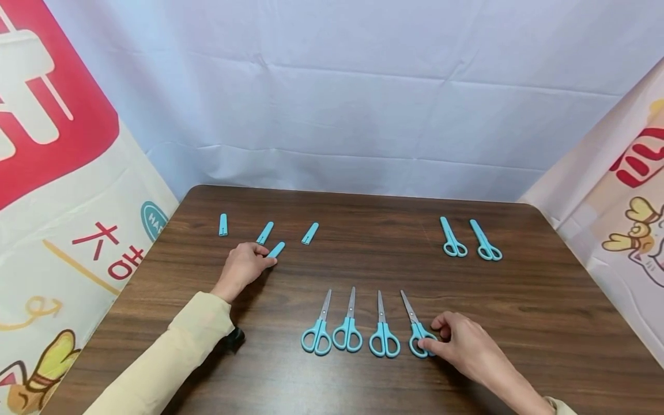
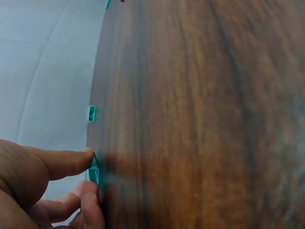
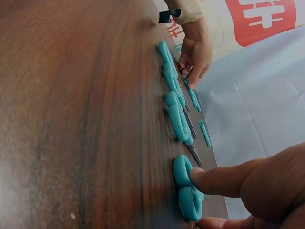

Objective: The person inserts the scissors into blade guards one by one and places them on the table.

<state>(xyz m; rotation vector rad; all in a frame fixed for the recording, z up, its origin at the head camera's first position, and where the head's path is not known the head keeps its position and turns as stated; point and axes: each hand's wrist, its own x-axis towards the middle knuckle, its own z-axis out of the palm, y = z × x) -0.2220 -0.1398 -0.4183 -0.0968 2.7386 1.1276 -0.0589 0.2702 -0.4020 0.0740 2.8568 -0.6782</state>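
Rightmost bare scissors (image 1: pixel 415 326) served as landmark. Right hand (image 1: pixel 474 349) pinched their handle loops narrowly. Left hand (image 1: pixel 244 268) pinched a blue cap (image 1: pixel 277 249) near its closer end, beyond the scissors and well to their left. Three bare pairs (image 1: pixel 383 331) lay to their left, two sheathed pairs (image 1: pixel 452 237) beyond and rightward. Scissors looked light, rigid, probably smooth: best held by the loops, clear of the blades. Cap seemed very light, stiff, perhaps slippery; its sides suited fingertips.

Cream sleeves (image 1: pixel 171 349), black wrist piece (image 1: pixel 235 339)
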